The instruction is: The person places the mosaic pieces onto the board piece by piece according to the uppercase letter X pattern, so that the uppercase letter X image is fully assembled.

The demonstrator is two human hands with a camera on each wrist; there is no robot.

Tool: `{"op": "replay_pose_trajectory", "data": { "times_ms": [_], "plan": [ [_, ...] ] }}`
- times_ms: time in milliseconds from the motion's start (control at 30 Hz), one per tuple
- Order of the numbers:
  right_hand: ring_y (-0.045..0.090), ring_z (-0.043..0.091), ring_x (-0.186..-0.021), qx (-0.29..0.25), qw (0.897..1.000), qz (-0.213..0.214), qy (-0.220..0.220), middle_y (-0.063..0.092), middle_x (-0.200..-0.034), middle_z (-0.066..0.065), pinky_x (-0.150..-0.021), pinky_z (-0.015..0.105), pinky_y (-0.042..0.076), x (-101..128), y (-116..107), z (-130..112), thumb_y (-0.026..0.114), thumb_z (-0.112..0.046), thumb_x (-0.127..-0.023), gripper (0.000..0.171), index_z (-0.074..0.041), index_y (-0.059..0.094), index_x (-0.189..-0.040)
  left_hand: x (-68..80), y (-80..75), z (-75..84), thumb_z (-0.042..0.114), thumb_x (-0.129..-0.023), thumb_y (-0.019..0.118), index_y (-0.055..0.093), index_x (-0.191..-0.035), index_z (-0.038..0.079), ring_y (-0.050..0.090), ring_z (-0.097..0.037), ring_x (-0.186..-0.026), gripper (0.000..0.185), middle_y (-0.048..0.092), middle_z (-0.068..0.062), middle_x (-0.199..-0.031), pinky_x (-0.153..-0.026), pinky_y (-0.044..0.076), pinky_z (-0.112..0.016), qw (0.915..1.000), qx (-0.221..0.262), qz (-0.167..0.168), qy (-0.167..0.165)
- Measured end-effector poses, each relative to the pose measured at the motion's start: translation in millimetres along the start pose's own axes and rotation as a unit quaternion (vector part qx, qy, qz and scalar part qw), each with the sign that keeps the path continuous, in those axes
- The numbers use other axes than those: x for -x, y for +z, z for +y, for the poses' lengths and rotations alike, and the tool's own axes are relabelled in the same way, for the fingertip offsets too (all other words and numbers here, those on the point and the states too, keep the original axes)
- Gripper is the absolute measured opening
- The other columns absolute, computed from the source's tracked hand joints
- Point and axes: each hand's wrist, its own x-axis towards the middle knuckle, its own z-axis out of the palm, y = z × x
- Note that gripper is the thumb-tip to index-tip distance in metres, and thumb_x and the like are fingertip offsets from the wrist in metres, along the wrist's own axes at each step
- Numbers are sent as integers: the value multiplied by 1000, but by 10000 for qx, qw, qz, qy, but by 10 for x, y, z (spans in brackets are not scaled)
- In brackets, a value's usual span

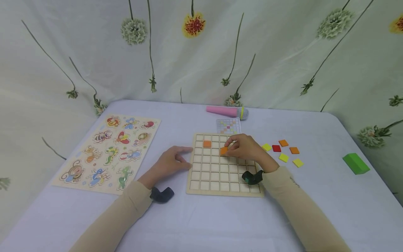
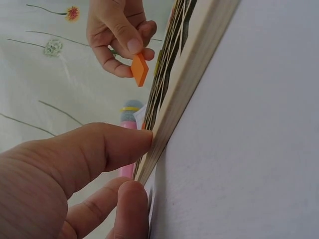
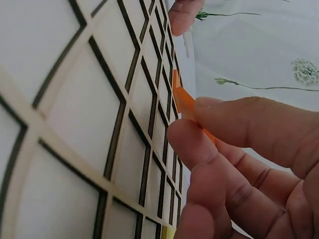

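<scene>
4 orange tiles [image 1: 224, 151]; 1 board [image 1: 220, 193]

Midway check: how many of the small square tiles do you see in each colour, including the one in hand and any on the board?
Orange tiles: 4 (1 in the right hand, 1 on the grid board, 2 loose)
Yellow tiles: 3, all loose
Red tile: 1, loose
Total: 8 visible

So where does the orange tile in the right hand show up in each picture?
Head: the orange tile is right of and below centre, held by the right hand.
Left wrist: orange tile above and slightly left of centre.
Right wrist: orange tile slightly right of and above centre.
Shared landmark: the wooden grid board.
</scene>
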Motion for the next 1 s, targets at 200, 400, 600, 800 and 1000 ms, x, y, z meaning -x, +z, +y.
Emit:
{"op": "replay_pose_trajectory", "data": {
  "times_ms": [200, 400, 600, 800, 1000],
  "plan": [
    [63, 17, -75, 91, 9999, 71, -60, 79, -91, 9, -69, 30, 48, -47, 85, -69, 82, -9, -93, 21, -1, 75, -111, 5, -1, -4, 15, -91, 84, 61, -153, 12, 62, -23, -95, 66, 69, -8, -104, -85, 48, -36, 10000, 19, -3, -20],
    [67, 19, -79, 371, 9992, 87, -93, 79, -97, 11, -71, 32, 52, -91, 126, -127, 82, -11, -94, 21, -2, 77, -111, 13, 3, 6, 17, -93, 83, 62, -153, 14, 61, -24, -97, 64, 67, -8, -109, -84, 48, -36, 10000, -1, -31, -52],
    [67, 20, -84, 584, 9983, 60, -35, 77, -98, 10, -75, 33, 52, -139, 162, -161, 83, -13, -94, 22, -3, 77, -113, 16, 6, 10, 17, -93, 83, 62, -153, 15, 60, -24, -97, 63, 66, -8, -110, -83, 47, -36, 10000, -15, -33, -74],
    [62, 18, -78, 647, 9979, 66, 8, 73, -92, 6, -71, 30, 48, -171, 194, -174, 83, -14, -94, 21, -4, 76, -112, 13, -1, 18, 17, -93, 83, 62, -153, 15, 60, -24, -97, 64, 67, -8, -108, -83, 47, -37, 10000, -34, -44, -78],
    [58, 15, -72, 630, 9980, 69, 30, 71, -87, 4, -67, 29, 46, -205, 224, -158, 83, -12, -93, 20, -4, 76, -110, 21, -5, 26, 16, -94, 82, 61, -154, 14, 61, -24, -96, 64, 67, -8, -108, -83, 48, -37, 9999, -65, -40, -98]
  ]
}}
